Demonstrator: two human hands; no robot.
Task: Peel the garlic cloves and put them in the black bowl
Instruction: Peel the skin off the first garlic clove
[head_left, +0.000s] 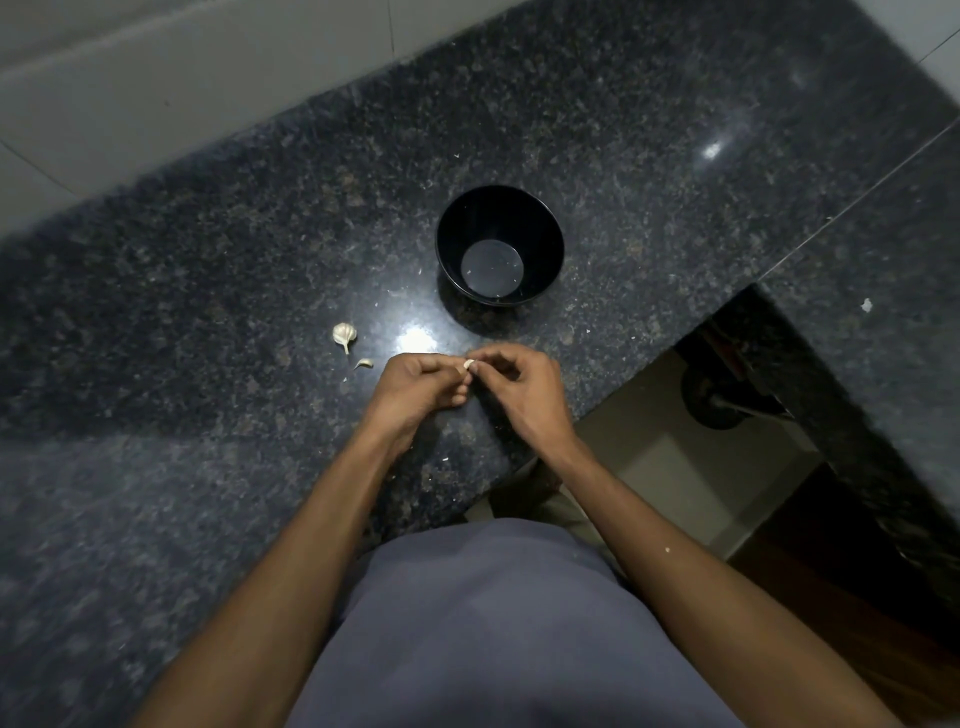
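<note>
A small pale garlic clove (467, 366) is pinched between the fingertips of both hands above the dark granite counter (208, 260). My left hand (421, 387) holds it from the left, and my right hand (519, 387) pinches it from the right. The black bowl (500, 244) stands upright just beyond the hands, and I see no cloves inside it. A larger piece of garlic (344, 335) and a small separate clove (364, 363) lie on the counter to the left of my left hand.
Tiny bits of white skin are scattered on the counter around the hands. The counter's front edge runs diagonally at the lower right, with a second granite slab (857, 322) meeting it at a corner. A tiled wall (182, 78) rises behind.
</note>
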